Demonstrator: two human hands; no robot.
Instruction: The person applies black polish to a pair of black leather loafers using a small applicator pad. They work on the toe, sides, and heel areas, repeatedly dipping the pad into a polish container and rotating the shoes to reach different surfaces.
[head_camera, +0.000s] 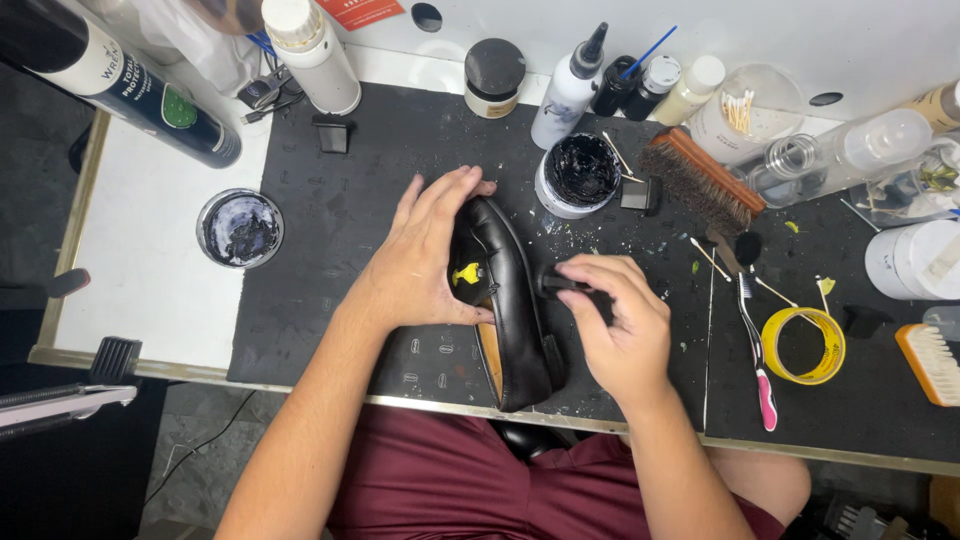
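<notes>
my left hand (425, 250) cups the glossy black leather loafer (505, 310) on its side on the dark work mat (340, 200), long axis running away from me, toe far. my right hand (620, 325), just right of it, pinches a small black applicator (562, 284) touching the shoe's flank. applicator tip and heel are partly hidden; an open tub of black polish (580, 172) sits beyond.

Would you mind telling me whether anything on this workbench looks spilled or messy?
Yes: pale flecks and smears dot the black mat around the open jar of black polish, beside the black shoe.
</notes>
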